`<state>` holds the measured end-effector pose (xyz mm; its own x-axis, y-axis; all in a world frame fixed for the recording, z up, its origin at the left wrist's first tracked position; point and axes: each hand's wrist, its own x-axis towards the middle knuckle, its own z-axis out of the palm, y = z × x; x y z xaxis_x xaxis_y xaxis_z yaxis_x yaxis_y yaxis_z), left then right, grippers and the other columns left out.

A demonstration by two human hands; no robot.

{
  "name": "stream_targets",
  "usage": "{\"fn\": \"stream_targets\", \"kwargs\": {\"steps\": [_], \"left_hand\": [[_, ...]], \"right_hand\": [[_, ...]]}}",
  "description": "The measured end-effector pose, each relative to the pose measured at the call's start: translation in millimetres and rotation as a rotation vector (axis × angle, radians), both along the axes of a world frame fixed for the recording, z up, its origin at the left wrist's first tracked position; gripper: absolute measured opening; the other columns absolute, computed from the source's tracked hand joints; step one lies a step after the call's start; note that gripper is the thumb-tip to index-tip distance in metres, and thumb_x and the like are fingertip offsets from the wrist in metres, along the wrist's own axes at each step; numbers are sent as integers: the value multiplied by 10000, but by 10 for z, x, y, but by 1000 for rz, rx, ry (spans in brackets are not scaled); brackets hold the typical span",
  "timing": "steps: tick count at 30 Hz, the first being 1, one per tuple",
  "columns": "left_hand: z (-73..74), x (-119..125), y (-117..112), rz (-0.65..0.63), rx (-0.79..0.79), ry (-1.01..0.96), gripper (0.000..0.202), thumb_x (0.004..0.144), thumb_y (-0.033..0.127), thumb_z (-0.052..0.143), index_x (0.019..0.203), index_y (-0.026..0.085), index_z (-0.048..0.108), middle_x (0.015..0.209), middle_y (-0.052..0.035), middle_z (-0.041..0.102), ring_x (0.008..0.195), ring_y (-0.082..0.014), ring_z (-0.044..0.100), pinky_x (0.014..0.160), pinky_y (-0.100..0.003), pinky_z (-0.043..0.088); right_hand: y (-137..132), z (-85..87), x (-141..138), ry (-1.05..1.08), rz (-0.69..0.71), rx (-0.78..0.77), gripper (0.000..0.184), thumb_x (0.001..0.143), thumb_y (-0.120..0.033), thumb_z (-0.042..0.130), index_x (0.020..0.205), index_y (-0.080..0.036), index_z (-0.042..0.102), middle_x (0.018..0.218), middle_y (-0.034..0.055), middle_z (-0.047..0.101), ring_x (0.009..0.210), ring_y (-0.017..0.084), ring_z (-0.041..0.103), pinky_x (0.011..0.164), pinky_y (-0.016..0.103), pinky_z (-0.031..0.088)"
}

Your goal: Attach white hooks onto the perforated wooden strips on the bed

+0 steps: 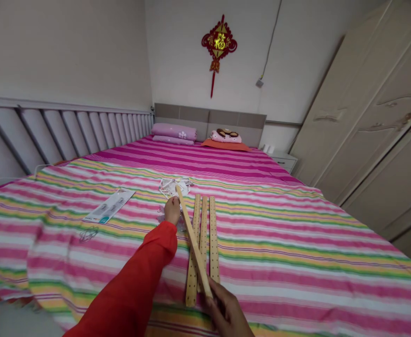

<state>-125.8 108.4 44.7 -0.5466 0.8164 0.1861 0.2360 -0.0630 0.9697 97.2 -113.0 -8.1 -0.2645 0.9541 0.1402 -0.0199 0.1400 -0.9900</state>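
Observation:
My right hand grips the near end of a long wooden strip, which slants up and away to the left, edge toward me. Beside the strip's far part is my left hand, its fingers closed against the side of the wood; whatever they pinch is hidden. Under and to the right of the held strip, three pale wooden strips with rows of small holes lie lengthwise on the striped sheet. Just beyond my left hand sits a clear plastic bag of small white parts. Another crumpled clear bag lies partly behind the hand.
A flat printed package and a small tangle of thin wire loops lie on the striped sheet at left. Folded bedding rests by the headboard. A railing borders the left side; a wardrobe stands right.

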Motion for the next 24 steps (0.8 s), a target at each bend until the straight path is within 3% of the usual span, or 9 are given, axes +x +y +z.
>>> {"fn": "stream_targets", "kwargs": {"steps": [8,12,15,18,24], "left_hand": [[48,33,-23,6,-30,-132,266,831,363,354,597,242,391,504,44,384,472,-138,426,457,-253,337],[87,82,-84,-54,-25,-148,391,862,508,269,640,230,432,526,29,442,501,-144,479,482,-261,386],[119,124,-161,-107,14,-88,428,819,587,374,688,203,511,588,8,516,578,-153,521,541,-266,414],[120,149,-212,-105,58,0,306,771,506,523,723,204,537,635,14,527,638,-156,515,608,-268,413],[37,138,-183,-89,51,70,276,853,411,393,735,209,540,701,-26,589,778,-201,572,719,-321,453]], "right_hand": [[35,67,-60,67,76,-110,539,768,-525,651,1186,-185,652,803,67,673,789,235,607,679,340,528],[46,76,-104,61,69,-137,552,792,-552,608,1195,-176,638,779,64,640,687,184,571,551,264,494],[41,121,-152,74,60,-181,585,779,-576,607,1194,-164,628,739,45,596,573,139,512,453,229,445],[34,205,-188,117,84,-185,572,775,-578,611,1167,-162,635,702,23,549,549,128,493,429,225,444],[42,273,-160,215,107,-237,515,788,-545,620,1126,-157,642,691,0,558,420,69,450,426,223,435]]}}
